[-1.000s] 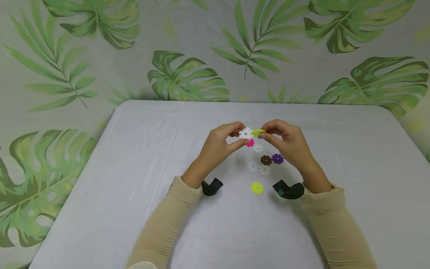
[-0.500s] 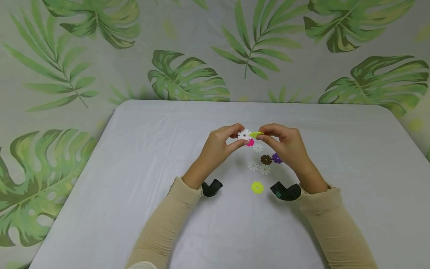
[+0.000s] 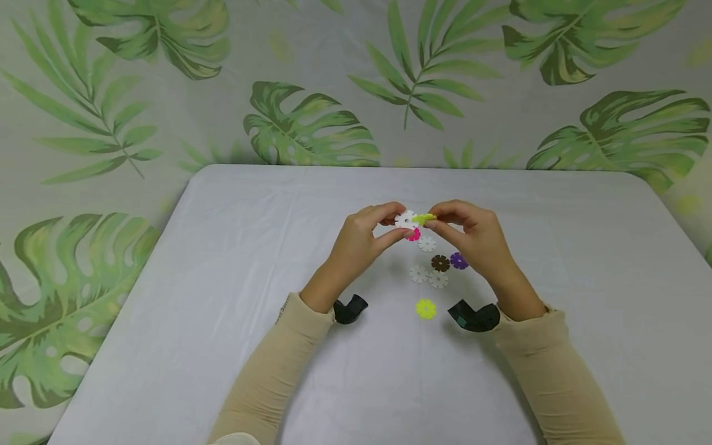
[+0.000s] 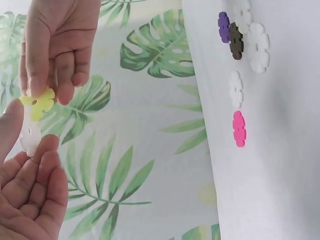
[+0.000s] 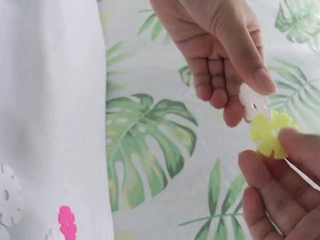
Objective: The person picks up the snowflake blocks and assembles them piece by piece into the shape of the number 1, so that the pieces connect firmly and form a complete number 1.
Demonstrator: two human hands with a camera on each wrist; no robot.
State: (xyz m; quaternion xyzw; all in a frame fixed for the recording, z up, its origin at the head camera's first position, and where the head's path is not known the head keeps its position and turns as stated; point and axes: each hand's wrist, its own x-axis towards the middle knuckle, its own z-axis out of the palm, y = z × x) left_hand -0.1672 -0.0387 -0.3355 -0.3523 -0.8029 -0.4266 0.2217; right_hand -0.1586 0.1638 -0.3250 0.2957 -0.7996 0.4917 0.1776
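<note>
My left hand [image 3: 367, 232] pinches a white notched snowflake disc [image 3: 406, 220] between thumb and fingers, raised above the table. Opposite it, my right hand [image 3: 473, 235] pinches a yellow snowflake disc [image 3: 424, 219], seen nearly edge-on from the head. In the right wrist view the yellow disc [image 5: 272, 134] crosses the rim of the white disc [image 5: 252, 102] at an angle, notches meeting. The left wrist view has the yellow disc [image 4: 41, 103] above the white disc [image 4: 31, 136], whose edge is partly covered by my left thumb.
On the white-covered table [image 3: 222, 259] lie a pink disc [image 3: 414, 235], a brown disc [image 3: 440, 263], a purple disc [image 3: 458, 261], a yellow disc [image 3: 426, 309] and several white discs, one a white disc [image 3: 427, 244] near the pink one. Leaf-print cloth [image 3: 311, 123] hangs behind.
My right hand has shifted slightly left, bringing the yellow disc further over the white disc's edge. Both hands dipped a little, then rose again. The discs on the table stay put.
</note>
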